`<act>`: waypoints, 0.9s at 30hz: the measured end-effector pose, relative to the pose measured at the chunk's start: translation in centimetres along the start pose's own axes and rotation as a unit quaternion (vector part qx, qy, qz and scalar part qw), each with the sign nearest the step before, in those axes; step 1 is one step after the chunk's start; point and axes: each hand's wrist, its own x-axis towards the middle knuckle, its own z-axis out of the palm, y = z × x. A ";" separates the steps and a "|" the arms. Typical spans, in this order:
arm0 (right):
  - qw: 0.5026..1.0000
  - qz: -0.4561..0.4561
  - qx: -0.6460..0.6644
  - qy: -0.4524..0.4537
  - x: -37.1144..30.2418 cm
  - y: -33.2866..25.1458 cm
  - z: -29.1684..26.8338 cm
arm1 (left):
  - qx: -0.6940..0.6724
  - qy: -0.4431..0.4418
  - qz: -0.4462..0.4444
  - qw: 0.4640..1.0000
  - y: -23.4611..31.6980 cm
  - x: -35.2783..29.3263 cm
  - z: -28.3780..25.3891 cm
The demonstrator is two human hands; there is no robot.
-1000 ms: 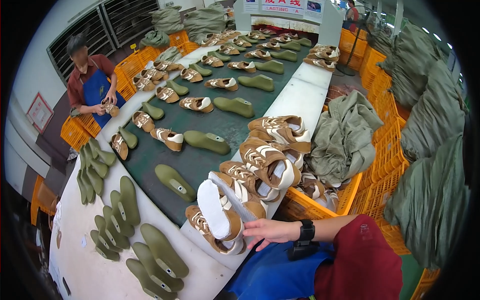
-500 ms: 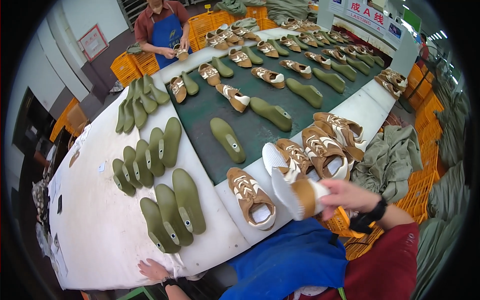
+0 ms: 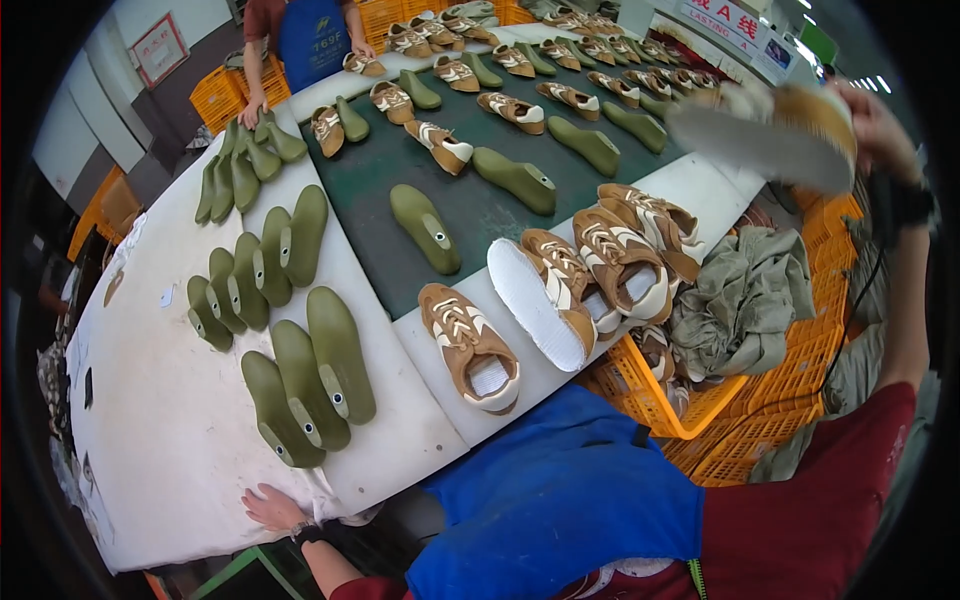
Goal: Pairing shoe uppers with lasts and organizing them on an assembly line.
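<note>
My right hand [image 3: 878,135] is raised at the far right, gripping a brown and white sneaker [image 3: 765,140] by its heel end, its pale sole turned toward me. The sneaker is blurred. Fingers spread, my left hand [image 3: 275,508] rests flat on the white tabletop [image 3: 160,450] near its front edge. Closest to that hand are several green shoe lasts [image 3: 340,355]. A single laced sneaker [image 3: 470,350] stands on the white edge before me. To its right, several more sneakers [image 3: 625,260] sit close together, one tipped to show its white sole [image 3: 535,300].
Rows of sneakers and lasts cover the dark green belt [image 3: 350,235]. Below the table's right edge, an orange crate [image 3: 690,420] holds sneakers beside a crumpled green cloth [image 3: 745,300]. Across the table, a co-worker in a blue apron [image 3: 312,45] touches lasts [image 3: 265,160] with one hand.
My right hand has lifted the sneaker from beside the near sneakers up to the far right. My left hand stays flat. The co-worker's hands have parted, one reaching the lasts. The view has shifted.
</note>
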 end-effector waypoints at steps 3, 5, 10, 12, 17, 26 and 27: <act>0.989 -0.117 -0.092 -0.001 4.9 -4.9 -10.2 | -0.014 0.007 -0.001 1.000 -0.6 -0.1 0.6; 0.979 0.064 -0.148 0.121 8.4 -14.6 -1.3 | -0.002 0.026 0.000 1.000 -1.1 0.0 -0.8; 0.898 -0.118 -0.303 0.295 21.9 -17.4 2.8 | -0.013 0.030 -0.012 0.999 -0.5 -0.1 -0.4; 0.724 -0.334 -0.449 0.403 31.7 -16.7 3.1 | -0.025 0.025 -0.008 0.999 0.4 -0.3 0.1; 0.835 -0.409 -0.285 0.233 42.8 -14.1 25.4 | -0.028 0.040 0.001 0.999 0.4 0.0 -0.7; 0.951 -0.143 -0.268 -0.057 45.9 0.8 52.7 | -0.035 0.045 0.014 0.998 -0.2 -0.2 -0.9; 0.953 -0.130 -0.268 -0.055 46.0 1.8 54.0 | -0.042 0.042 0.019 0.998 -0.3 -0.2 -0.9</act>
